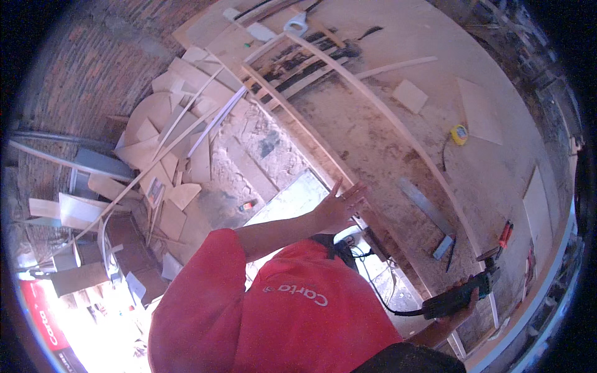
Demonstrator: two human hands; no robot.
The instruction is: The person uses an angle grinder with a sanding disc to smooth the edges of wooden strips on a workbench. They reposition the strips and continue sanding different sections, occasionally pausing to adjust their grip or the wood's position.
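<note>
My right hand (459,317) grips a dark corded power tool (454,300), which looks like an angle grinder. Its head lies by the near end of a curved wooden rail (396,121), and its black cord runs back towards my body. My left hand (343,205) rests on the straight wooden rail (298,126), thumb apart from the fingers, holding no tool. Both rails belong to a long bowed wooden frame lying on the work table (471,186). Whether the tool touches the wood, I cannot tell.
A try square (424,205), red-handled pliers (505,234), a yellow tape measure (459,134) and a handsaw (296,23) lie on the table. Sheet offcuts (158,121) and long strips cover the floor at left, below a brick wall (84,70).
</note>
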